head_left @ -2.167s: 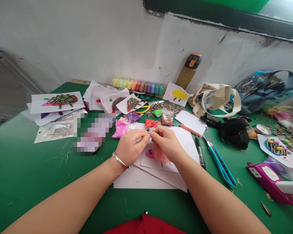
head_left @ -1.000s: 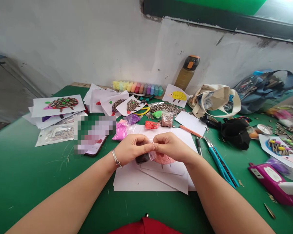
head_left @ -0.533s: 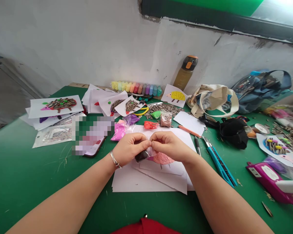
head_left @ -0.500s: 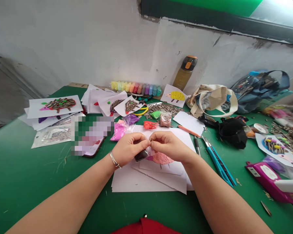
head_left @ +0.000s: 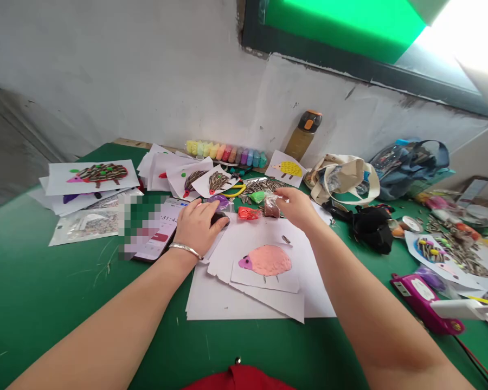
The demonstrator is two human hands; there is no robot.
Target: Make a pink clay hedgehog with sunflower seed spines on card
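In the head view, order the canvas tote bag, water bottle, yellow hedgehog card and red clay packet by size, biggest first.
1. Canvas tote bag
2. Water bottle and yellow hedgehog card: these look alike, so unranked
3. Red clay packet: smallest, though nearer the camera

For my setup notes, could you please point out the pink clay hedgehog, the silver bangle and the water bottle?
Pink clay hedgehog (head_left: 265, 260): head view, middle of its body.
Silver bangle (head_left: 186, 251): head view, front of the band.
Water bottle (head_left: 299, 145): head view, its amber body.
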